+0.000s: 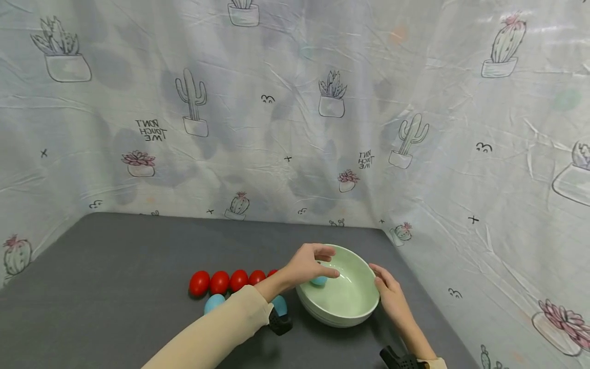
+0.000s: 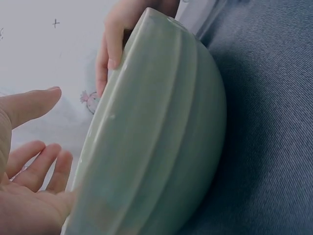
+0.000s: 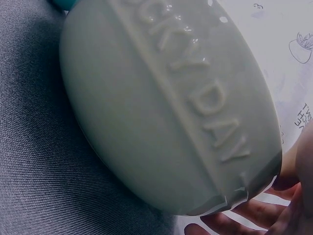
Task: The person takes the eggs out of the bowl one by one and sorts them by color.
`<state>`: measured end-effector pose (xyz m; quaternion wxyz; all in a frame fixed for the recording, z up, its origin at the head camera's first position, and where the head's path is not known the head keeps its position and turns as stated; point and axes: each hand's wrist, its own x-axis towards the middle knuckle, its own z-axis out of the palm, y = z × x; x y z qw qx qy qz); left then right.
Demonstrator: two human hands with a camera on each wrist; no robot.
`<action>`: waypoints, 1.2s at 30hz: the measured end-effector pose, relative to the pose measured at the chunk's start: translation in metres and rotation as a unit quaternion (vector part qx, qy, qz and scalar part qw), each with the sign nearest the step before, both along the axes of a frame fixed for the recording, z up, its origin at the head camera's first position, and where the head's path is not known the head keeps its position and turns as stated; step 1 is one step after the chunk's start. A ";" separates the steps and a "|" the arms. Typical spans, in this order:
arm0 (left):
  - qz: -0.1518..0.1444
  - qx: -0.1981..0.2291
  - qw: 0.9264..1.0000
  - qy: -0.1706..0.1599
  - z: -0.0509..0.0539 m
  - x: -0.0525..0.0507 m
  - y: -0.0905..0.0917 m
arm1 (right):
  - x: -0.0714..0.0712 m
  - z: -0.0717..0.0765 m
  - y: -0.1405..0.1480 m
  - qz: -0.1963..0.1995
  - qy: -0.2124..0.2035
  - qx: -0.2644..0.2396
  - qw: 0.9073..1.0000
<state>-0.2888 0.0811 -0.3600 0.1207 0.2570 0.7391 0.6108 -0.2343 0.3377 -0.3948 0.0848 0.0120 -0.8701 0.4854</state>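
Note:
A pale green bowl (image 1: 352,289) stands on the grey table; in the right wrist view its outer wall (image 3: 146,107) bears raised letters. My right hand (image 1: 392,294) grips the bowl's right rim, and fingers of it (image 2: 114,49) lap over the edge in the left wrist view. Above the bowl's left side hovers my left hand (image 1: 308,266), thumb and fingers spread apart with nothing between them. Below that hand a light blue egg (image 1: 319,281) lies inside the bowl, partly hidden by the hand.
Left of the bowl, several red eggs (image 1: 219,282) lie in a row, partly covered by the left arm. Nearer me are a blue egg (image 1: 214,303) and another blue egg (image 1: 279,306) beside the sleeve. A patterned curtain (image 1: 276,128) borders the table's back and sides.

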 end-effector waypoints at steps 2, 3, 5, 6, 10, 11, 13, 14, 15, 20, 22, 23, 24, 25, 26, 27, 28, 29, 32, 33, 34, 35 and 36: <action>-0.002 0.003 1.000 -0.006 -0.001 0.000 0.003 | 0.000 0.000 0.000 0.000 0.003 -0.004 1.000; -0.003 0.004 1.000 -0.009 -0.001 0.000 0.004 | -0.001 0.000 0.000 0.000 0.003 -0.005 1.000; -0.006 0.007 1.000 -0.014 -0.002 0.000 0.006 | -0.001 0.000 0.000 0.002 0.008 -0.008 1.000; -0.006 0.008 1.000 -0.016 -0.002 0.000 0.007 | -0.001 0.000 0.000 0.002 0.011 -0.009 1.000; 0.000 0.001 1.000 -0.013 -0.002 -0.001 0.007 | -0.002 0.000 0.000 0.005 0.015 -0.009 1.000; 0.002 -0.003 1.000 -0.012 -0.001 -0.001 0.007 | -0.002 0.000 0.000 0.005 0.015 -0.009 1.000; 0.007 -0.011 1.000 -0.010 -0.002 -0.002 0.007 | -0.002 0.000 0.000 0.006 0.013 -0.010 1.000; 0.008 -0.015 1.000 -0.010 -0.003 -0.003 0.007 | -0.002 0.000 0.000 0.006 0.012 -0.010 1.000; 0.010 -0.018 1.000 -0.011 -0.003 -0.003 0.008 | -0.001 0.000 0.000 0.006 0.011 -0.009 1.000; 0.010 -0.039 0.999 -0.018 -0.004 -0.005 0.011 | 0.000 -0.001 0.000 0.004 0.011 -0.006 1.000; 0.006 -0.044 0.999 -0.019 -0.004 -0.005 0.012 | 0.000 -0.001 0.000 0.002 0.009 -0.005 1.000; 0.003 -0.047 0.999 -0.019 -0.004 -0.005 0.014 | 0.000 -0.001 0.000 0.001 0.009 -0.004 1.000; -0.001 -0.046 0.999 -0.019 -0.004 -0.005 0.015 | 0.001 0.000 0.000 0.000 0.008 -0.003 1.000; -0.005 -0.046 0.999 -0.020 -0.004 -0.004 0.016 | 0.001 0.000 0.000 -0.001 0.007 -0.003 1.000; -0.012 -0.042 0.999 -0.025 -0.004 -0.003 0.018 | 0.001 0.000 0.000 -0.001 0.009 -0.003 1.000; -0.018 -0.038 0.999 -0.030 -0.004 -0.002 0.020 | 0.001 -0.001 0.000 -0.001 0.010 -0.003 1.000; -0.023 -0.035 0.999 -0.035 -0.004 -0.001 0.022 | 0.001 -0.001 0.000 0.000 0.012 -0.005 1.000; -0.028 -0.032 0.998 -0.040 -0.005 0.000 0.024 | 0.000 -0.001 0.000 0.002 0.014 -0.007 1.000; -0.038 -0.024 0.998 -0.052 -0.007 0.004 0.032 | 0.000 -0.002 0.000 0.008 0.022 -0.009 1.000; -0.040 -0.022 0.998 -0.052 -0.008 0.005 0.034 | -0.001 -0.002 0.001 0.010 0.023 -0.010 1.000; -0.042 -0.021 0.998 -0.052 -0.009 0.006 0.037 | -0.001 -0.002 0.001 0.013 0.025 -0.011 1.000; -0.044 -0.022 0.997 -0.053 -0.010 0.006 0.039 | -0.001 -0.002 0.001 0.015 0.026 -0.011 0.999; -0.045 -0.023 0.997 -0.054 -0.011 0.007 0.041 | -0.001 -0.003 0.001 0.017 0.027 -0.010 0.999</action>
